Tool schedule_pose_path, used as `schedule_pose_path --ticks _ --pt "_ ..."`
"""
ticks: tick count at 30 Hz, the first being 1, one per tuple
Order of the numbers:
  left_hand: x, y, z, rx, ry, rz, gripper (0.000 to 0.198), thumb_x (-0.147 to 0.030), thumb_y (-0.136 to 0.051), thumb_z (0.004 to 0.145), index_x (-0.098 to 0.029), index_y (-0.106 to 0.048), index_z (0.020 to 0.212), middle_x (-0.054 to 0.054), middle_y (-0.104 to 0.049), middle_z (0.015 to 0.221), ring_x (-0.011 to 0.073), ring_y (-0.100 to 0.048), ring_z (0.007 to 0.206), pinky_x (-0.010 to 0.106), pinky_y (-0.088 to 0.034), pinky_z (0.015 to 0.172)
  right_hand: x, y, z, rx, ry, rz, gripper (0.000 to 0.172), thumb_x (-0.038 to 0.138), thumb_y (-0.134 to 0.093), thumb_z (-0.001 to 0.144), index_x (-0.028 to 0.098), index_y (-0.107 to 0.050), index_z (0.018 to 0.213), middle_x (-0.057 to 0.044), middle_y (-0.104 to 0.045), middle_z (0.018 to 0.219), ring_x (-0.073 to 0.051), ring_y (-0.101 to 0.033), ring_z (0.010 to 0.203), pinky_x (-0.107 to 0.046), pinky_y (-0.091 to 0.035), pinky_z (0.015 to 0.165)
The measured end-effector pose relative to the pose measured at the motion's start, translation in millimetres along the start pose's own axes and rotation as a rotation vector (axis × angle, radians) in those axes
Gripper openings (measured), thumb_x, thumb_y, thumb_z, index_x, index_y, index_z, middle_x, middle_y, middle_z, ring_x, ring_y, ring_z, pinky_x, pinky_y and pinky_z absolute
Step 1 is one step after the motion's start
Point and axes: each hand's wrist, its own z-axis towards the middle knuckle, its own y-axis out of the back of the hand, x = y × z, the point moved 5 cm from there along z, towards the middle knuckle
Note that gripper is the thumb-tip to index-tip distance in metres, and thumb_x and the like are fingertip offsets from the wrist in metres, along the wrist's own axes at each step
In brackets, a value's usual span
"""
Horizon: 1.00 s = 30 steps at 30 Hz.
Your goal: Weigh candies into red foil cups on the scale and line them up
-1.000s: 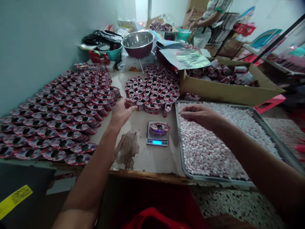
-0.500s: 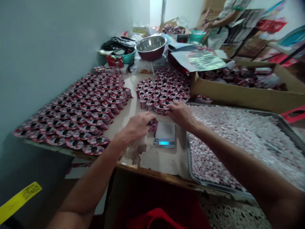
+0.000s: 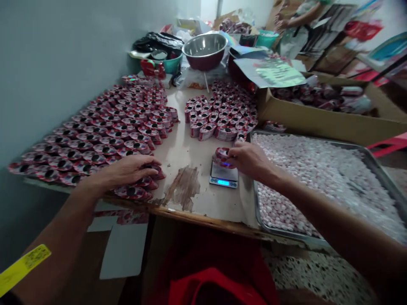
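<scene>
My right hand (image 3: 249, 159) pinches a small red printed pouch (image 3: 222, 156) with a dark opening on top, on a small digital scale (image 3: 224, 174) whose display glows blue. My left hand (image 3: 132, 169) is closed around another pouch at the near right corner of the left group. Its fingers cover most of that pouch. Many similar pouches (image 3: 95, 140) stand upright in rows on the left of the table. A second group of pouches (image 3: 219, 114) stands beyond the scale.
A metal tray (image 3: 257, 207) of small white pieces (image 3: 302, 178) lies on the right. Behind it is a cardboard box (image 3: 318, 118) of pouches. A steel bowl (image 3: 205, 51) stands at the back. Another person (image 3: 295, 25) is at the far right.
My left hand has left the scale and moved left to the rows with a pouch. My right hand has brought a pouch from the far group onto the scale.
</scene>
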Motion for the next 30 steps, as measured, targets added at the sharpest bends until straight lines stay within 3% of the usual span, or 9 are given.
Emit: schedule_pose_path --ticks 3,5,9,13,16,18,22,26,30 --pt "-16.1 -9.2 0.0 0.007 -0.054 0.113 0.030 -0.051 -0.065 0.093 -0.031 -0.080 0.110 0.008 -0.083 0.113 0.0336 -0.077 0.107 0.046 -0.061 0.097 11.8 -7.3 -22.7 0.027 0.004 -0.047 0.024 0.025 -0.062 0.105 0.021 -0.084 0.097 -0.011 -0.074 0.101 -0.026 -0.066 0.095 -0.037 -0.036 0.079" --pt "-37.5 -13.2 -1.0 -0.084 -0.112 0.145 0.028 -0.049 -0.064 0.094 -0.032 -0.078 0.112 0.008 -0.081 0.119 0.0345 -0.075 0.114 0.048 -0.058 0.104 5.7 -4.7 -33.5 -0.038 0.002 0.018 0.017 0.027 -0.069 0.102 0.022 -0.084 0.109 -0.012 -0.075 0.107 -0.027 -0.067 0.100 -0.037 -0.038 0.083" --pt "-79.1 -33.5 1.8 -0.148 -0.214 0.148 0.032 -0.052 -0.062 0.100 -0.031 -0.076 0.119 0.008 -0.079 0.121 0.0334 -0.074 0.113 0.047 -0.058 0.101 -52.9 12.0 -65.4 -0.198 -0.129 0.132 0.026 0.036 -0.068 0.102 0.018 -0.079 0.119 -0.014 -0.074 0.111 -0.028 -0.068 0.099 -0.038 -0.045 0.087" --pt "-95.1 -54.7 19.1 -0.136 -0.252 0.161 0.032 -0.049 -0.062 0.100 -0.028 -0.077 0.119 0.010 -0.078 0.120 0.0345 -0.074 0.114 0.048 -0.057 0.103 -110.0 2.5 -105.5 -0.017 -0.202 -0.147 0.035 0.035 -0.062 0.100 0.015 -0.074 0.126 -0.019 -0.075 0.115 -0.036 -0.065 0.104 -0.044 -0.046 0.089" --pt "-101.0 -64.1 34.4 -0.107 -0.283 0.199 0.029 -0.042 -0.062 0.100 -0.027 -0.077 0.119 0.011 -0.079 0.121 0.0349 -0.073 0.116 0.049 -0.057 0.105 -121.2 -10.5 -120.8 0.126 -0.172 -0.320 0.031 0.034 -0.055 0.104 0.020 -0.074 0.124 -0.018 -0.074 0.122 -0.036 -0.063 0.108 -0.044 -0.043 0.088" --pt "-108.3 -65.8 42.0 -0.107 -0.308 0.208 0.028 -0.040 -0.066 0.099 -0.027 -0.077 0.120 0.010 -0.079 0.123 0.0338 -0.073 0.118 0.048 -0.056 0.107 -124.0 -11.4 -122.3 0.169 -0.184 -0.348 0.024 0.027 -0.054 0.102 0.020 -0.075 0.114 -0.016 -0.075 0.117 -0.034 -0.063 0.103 -0.040 -0.041 0.085" --pt "-128.9 -65.8 53.6 -0.083 -0.319 0.223 0.030 -0.036 -0.075 0.095 -0.027 -0.077 0.123 0.008 -0.078 0.125 0.0325 -0.073 0.118 0.046 -0.055 0.107 -146.3 1.9 -123.4 0.143 -0.283 0.015 0.013 0.016 -0.062 0.092 0.017 -0.074 0.096 -0.012 -0.074 0.091 -0.025 -0.062 0.082 -0.036 -0.038 0.074" --pt "-145.7 -66.5 65.0 -0.060 -0.305 0.238 0.035 -0.033 -0.080 0.092 -0.024 -0.076 0.126 0.009 -0.078 0.126 0.0325 -0.072 0.120 0.046 -0.054 0.108 -182.4 12.5 -138.5 0.015 -0.579 0.604 0.010 0.025 -0.071 0.089 0.016 -0.076 0.090 -0.006 -0.067 0.071 -0.019 -0.056 0.067 -0.036 -0.036 0.068" --pt "-149.6 -70.5 75.3 -0.079 -0.305 0.131 0.039 -0.031 -0.084 0.090 -0.024 -0.075 0.127 0.008 -0.078 0.128 0.0307 -0.072 0.120 0.044 -0.054 0.108 -182.0 12.6 -146.4 -0.072 -0.787 1.052 0.012 0.028 -0.077 0.089 0.018 -0.072 0.093 0.001 -0.053 0.064 -0.013 -0.041 0.058 -0.037 -0.024 0.061"
